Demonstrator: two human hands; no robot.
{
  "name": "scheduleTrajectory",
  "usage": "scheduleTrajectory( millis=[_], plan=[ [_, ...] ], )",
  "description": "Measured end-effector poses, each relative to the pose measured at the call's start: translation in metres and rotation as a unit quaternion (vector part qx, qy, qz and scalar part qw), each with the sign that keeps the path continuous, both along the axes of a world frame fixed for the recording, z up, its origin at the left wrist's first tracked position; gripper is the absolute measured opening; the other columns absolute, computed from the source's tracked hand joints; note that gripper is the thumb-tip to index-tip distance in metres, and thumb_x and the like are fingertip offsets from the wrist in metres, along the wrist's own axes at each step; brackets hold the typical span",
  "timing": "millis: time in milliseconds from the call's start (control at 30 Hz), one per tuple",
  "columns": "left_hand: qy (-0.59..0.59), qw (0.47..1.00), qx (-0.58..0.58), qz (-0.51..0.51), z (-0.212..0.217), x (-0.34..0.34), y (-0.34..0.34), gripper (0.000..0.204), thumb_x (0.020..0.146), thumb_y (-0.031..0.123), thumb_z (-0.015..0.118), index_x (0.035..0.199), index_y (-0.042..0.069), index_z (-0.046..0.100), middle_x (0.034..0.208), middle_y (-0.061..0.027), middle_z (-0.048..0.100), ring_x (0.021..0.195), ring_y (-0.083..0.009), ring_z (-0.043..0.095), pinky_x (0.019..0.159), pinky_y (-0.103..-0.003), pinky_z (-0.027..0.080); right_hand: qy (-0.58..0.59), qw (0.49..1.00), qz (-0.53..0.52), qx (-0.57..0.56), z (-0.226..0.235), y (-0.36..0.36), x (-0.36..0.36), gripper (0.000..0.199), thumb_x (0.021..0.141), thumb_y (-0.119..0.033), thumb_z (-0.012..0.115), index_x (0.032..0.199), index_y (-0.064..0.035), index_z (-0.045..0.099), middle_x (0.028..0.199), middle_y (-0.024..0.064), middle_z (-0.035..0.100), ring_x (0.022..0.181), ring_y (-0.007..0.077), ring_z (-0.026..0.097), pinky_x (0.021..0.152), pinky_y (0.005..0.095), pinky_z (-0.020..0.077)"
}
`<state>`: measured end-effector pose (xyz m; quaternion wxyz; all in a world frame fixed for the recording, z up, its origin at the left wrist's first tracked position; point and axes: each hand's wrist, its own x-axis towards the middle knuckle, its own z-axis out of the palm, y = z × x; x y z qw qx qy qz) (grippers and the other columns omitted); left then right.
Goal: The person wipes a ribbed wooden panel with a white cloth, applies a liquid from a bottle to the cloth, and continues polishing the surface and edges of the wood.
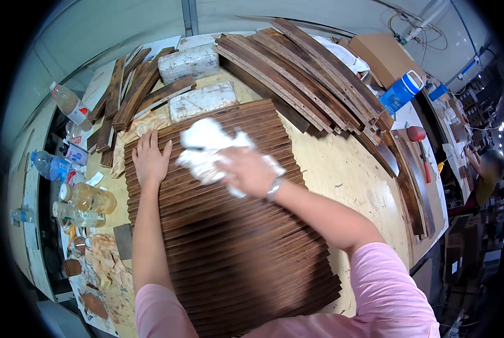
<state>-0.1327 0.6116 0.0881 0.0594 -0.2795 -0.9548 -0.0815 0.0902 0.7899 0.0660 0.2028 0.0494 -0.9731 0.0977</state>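
Several dark brown wooden strips (229, 236) lie side by side before me, forming one broad ribbed surface. My left hand (151, 159) rests flat on their left part, fingers spread and holding nothing. Bunched under my right hand (249, 170) is a white cloth (204, 147), pressed against the far middle of the strips. The right hand is slightly blurred, and the cloth hides part of its fingers. Just beyond the strips sit two block-shaped bundles in whitish, stained wrapping: a nearer wrapped block (202, 101) and a farther wrapped block (189, 63).
Long brown boards (308, 79) are stacked at the far right, shorter boards (136, 90) at the far left. Bottles, including a jar of yellowish liquid (91, 198), line the left edge. A blue jug (401, 93) and a red mallet (417, 135) lie right. A person (486, 172) is farther right.
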Motion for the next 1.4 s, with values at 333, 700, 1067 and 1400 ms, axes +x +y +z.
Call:
scheduleTrajectory(
  millis=[333,700,1067,1400],
  plan=[
    [-0.015,0.999,0.018,0.024,0.000,0.000,-0.003,0.066,0.098,0.052,0.047,0.147,0.008,0.042,0.155,-0.0108,0.037,0.145,-0.0263,0.032,0.118,-0.053,0.023,0.010,0.937,-0.325,-0.127,0.055,0.102,0.123,0.025,0.091,-0.018,0.062,0.109,-0.0017,0.068,0.097,0.0140,0.069,0.089,0.0262,0.067,0.079,0.0392,0.0533],
    [-0.029,0.894,-0.056,-0.443,0.021,0.241,0.038,0.057,0.095,0.045,0.057,0.143,0.017,0.050,0.156,-0.0087,0.037,0.146,-0.0309,0.029,0.118,-0.056,0.022,-0.070,0.961,-0.234,-0.132,0.036,0.038,0.114,0.060,0.097,-0.036,0.054,0.146,-0.0036,0.042,0.154,0.0201,0.036,0.141,0.0377,0.035,0.115,0.0470,0.0295],
    [-0.004,0.972,0.229,0.060,0.004,0.071,-0.217,0.017,0.090,0.005,0.061,0.104,0.004,0.072,0.096,-0.0138,0.073,0.083,-0.0274,0.069,0.079,-0.038,0.054,-0.108,0.955,-0.249,-0.120,0.012,0.014,0.119,0.076,0.091,-0.045,0.061,0.151,-0.0068,0.034,0.161,0.0104,0.026,0.148,0.0282,0.024,0.119,0.0508,0.0234],
    [-0.032,0.897,0.100,-0.430,0.023,0.298,-0.046,0.044,0.082,0.019,0.072,0.123,0.007,0.061,0.125,-0.0143,0.063,0.123,-0.0331,0.054,0.104,-0.046,0.041,-0.166,0.947,-0.260,-0.092,0.003,0.024,0.118,0.075,0.093,-0.048,0.057,0.152,-0.0099,0.032,0.163,0.0068,0.022,0.150,0.0260,0.021,0.116,0.0529,0.0286]
  ],
)
